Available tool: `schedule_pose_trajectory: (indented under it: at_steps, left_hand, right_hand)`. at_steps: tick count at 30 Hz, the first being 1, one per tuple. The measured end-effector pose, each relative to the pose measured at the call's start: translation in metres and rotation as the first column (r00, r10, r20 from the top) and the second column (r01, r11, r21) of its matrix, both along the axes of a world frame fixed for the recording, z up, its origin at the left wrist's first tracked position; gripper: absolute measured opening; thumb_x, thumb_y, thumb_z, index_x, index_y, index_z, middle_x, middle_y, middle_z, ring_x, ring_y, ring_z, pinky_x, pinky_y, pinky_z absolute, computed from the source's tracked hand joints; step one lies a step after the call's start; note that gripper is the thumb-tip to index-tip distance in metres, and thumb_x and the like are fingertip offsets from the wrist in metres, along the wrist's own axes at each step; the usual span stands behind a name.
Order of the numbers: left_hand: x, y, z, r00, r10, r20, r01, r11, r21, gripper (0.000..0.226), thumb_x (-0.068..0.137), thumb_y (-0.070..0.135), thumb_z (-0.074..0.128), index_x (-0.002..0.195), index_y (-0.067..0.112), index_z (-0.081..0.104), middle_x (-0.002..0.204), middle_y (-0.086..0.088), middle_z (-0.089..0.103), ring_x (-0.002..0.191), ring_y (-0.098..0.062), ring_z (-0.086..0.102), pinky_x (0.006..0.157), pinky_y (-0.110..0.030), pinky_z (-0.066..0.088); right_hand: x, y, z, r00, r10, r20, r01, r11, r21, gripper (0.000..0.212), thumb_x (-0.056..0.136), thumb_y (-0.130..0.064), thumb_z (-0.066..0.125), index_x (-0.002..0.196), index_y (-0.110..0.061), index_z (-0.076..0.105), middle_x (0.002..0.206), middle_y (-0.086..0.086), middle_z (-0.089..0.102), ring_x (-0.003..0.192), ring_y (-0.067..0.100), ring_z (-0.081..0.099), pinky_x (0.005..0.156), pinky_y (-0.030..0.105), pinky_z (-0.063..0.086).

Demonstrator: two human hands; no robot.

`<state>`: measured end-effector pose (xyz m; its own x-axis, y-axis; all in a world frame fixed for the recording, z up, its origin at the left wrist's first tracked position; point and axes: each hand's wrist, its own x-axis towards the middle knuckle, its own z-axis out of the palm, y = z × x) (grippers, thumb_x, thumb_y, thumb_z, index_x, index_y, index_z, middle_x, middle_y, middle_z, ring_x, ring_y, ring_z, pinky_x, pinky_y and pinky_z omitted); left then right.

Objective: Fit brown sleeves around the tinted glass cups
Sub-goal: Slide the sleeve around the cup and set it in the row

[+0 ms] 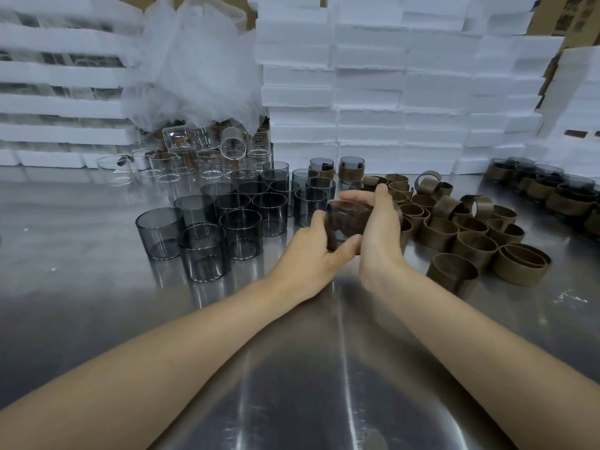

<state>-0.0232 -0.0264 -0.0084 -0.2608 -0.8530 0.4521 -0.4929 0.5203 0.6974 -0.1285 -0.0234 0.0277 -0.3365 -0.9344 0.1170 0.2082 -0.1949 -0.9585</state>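
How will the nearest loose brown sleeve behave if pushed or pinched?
The brown sleeve is a thin open band, so probably light and likely to squash under a pinch. It stands on its rim on the steel table, so should slide, not roll.

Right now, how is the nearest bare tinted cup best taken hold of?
I would pinch the rim of the tinted cup from above, on its near side: it stands upright with mouth open, other cups crowd behind, and bare table lies in front.
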Motion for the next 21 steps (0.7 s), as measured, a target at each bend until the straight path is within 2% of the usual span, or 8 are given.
schedule_pose_trajectory:
  at_steps: [3, 7, 10, 13, 16, 18, 20, 21]
  left_hand:
    - [0.002, 0.002, 0.002, 1.000, -0.020, 0.011, 0.021, 0.998, -0.058, 0.071, 0.076, 0.072, 0.040, 0.122, 0.019, 0.049, 0.074, 0.014, 0.061, 0.065, 0.008, 0.058, 0.056, -0.010, 0.040]
    - [0.002, 0.003, 0.002, 0.979, -0.099, -0.177, 0.099, 0.995, -0.013, 0.029, 0.079, 0.064, 0.040, 0.088, 0.037, 0.049, 0.058, 0.010, 0.055, 0.042, -0.001, 0.053, 0.045, -0.014, 0.034]
    - [-0.001, 0.005, 0.003, 0.918, -0.175, -0.357, 0.215, 0.973, 0.078, 0.024, 0.079, 0.062, 0.039, 0.082, 0.042, 0.053, 0.054, 0.006, 0.056, 0.034, -0.010, 0.046, 0.038, -0.016, 0.032]
    - [-0.001, 0.001, 0.008, 0.856, -0.149, -0.494, 0.243, 0.961, 0.130, 0.062, 0.074, 0.068, 0.037, 0.094, 0.013, 0.056, 0.054, 0.002, 0.056, 0.037, -0.015, 0.047, 0.036, -0.021, 0.033]
    - [0.001, -0.002, 0.009, 0.820, -0.066, -0.569, 0.180, 0.973, 0.146, 0.086, 0.074, 0.070, 0.041, 0.111, -0.008, 0.051, 0.064, -0.014, 0.059, 0.046, -0.021, 0.054, 0.042, -0.026, 0.039]
    - [0.001, -0.004, 0.009, 0.808, 0.008, -0.590, 0.104, 0.982, 0.155, 0.063, 0.090, 0.058, 0.046, 0.111, -0.001, 0.053, 0.076, -0.015, 0.064, 0.055, -0.020, 0.060, 0.046, -0.024, 0.043]
    - [0.002, -0.009, 0.008, 0.780, 0.086, -0.620, 0.037, 0.982, 0.184, 0.029, 0.099, 0.039, 0.050, 0.104, 0.011, 0.053, 0.089, -0.006, 0.067, 0.067, -0.016, 0.065, 0.049, -0.022, 0.048]
    - [0.003, -0.012, 0.007, 0.772, 0.114, -0.625, 0.024, 0.978, 0.209, 0.018, 0.097, 0.033, 0.055, 0.100, 0.015, 0.052, 0.093, -0.003, 0.066, 0.074, -0.014, 0.067, 0.052, -0.020, 0.050]
  right_hand:
    - [-0.010, -0.005, 0.002, 0.966, 0.208, 0.150, -0.222, 0.971, 0.084, 0.071, 0.100, -0.054, 0.025, 0.067, -0.017, 0.077, 0.088, 0.012, 0.076, 0.086, 0.031, 0.072, 0.075, 0.040, 0.060]
    - [-0.012, -0.010, -0.005, 0.813, 0.486, 0.320, -0.499, 0.865, -0.046, 0.080, 0.099, -0.058, 0.019, 0.079, -0.008, 0.078, 0.102, 0.019, 0.073, 0.096, 0.033, 0.070, 0.083, 0.042, 0.056]
    - [-0.011, -0.010, -0.006, 0.746, 0.589, 0.312, -0.579, 0.804, -0.135, 0.077, 0.100, -0.058, 0.015, 0.095, -0.007, 0.073, 0.109, 0.018, 0.071, 0.101, 0.033, 0.069, 0.078, 0.040, 0.058]
    - [-0.005, -0.011, -0.008, 0.812, 0.561, 0.162, -0.555, 0.828, -0.085, 0.070, 0.100, -0.058, 0.015, 0.110, -0.008, 0.063, 0.107, 0.015, 0.072, 0.077, 0.030, 0.071, 0.053, 0.035, 0.056]
    - [0.005, -0.009, -0.011, 0.858, 0.512, 0.031, -0.513, 0.858, 0.028, 0.067, 0.101, -0.057, 0.018, 0.104, -0.008, 0.064, 0.076, 0.011, 0.067, 0.047, 0.019, 0.049, 0.039, 0.023, 0.038]
    - [0.008, -0.008, -0.014, 0.900, 0.419, -0.124, -0.412, 0.908, 0.076, 0.051, 0.105, -0.044, 0.023, 0.103, -0.013, 0.064, 0.077, 0.007, 0.070, 0.056, 0.015, 0.059, 0.045, 0.025, 0.047]
    - [0.001, -0.009, -0.017, 0.877, 0.236, -0.420, -0.273, 0.962, -0.030, 0.028, 0.104, -0.018, 0.036, 0.126, -0.016, 0.053, 0.113, 0.008, 0.066, 0.089, 0.018, 0.067, 0.072, 0.033, 0.058]
    - [-0.002, -0.009, -0.019, 0.819, 0.150, -0.554, -0.249, 0.962, -0.108, 0.045, 0.098, -0.005, 0.043, 0.140, -0.020, 0.039, 0.130, 0.006, 0.056, 0.103, 0.018, 0.063, 0.084, 0.033, 0.056]
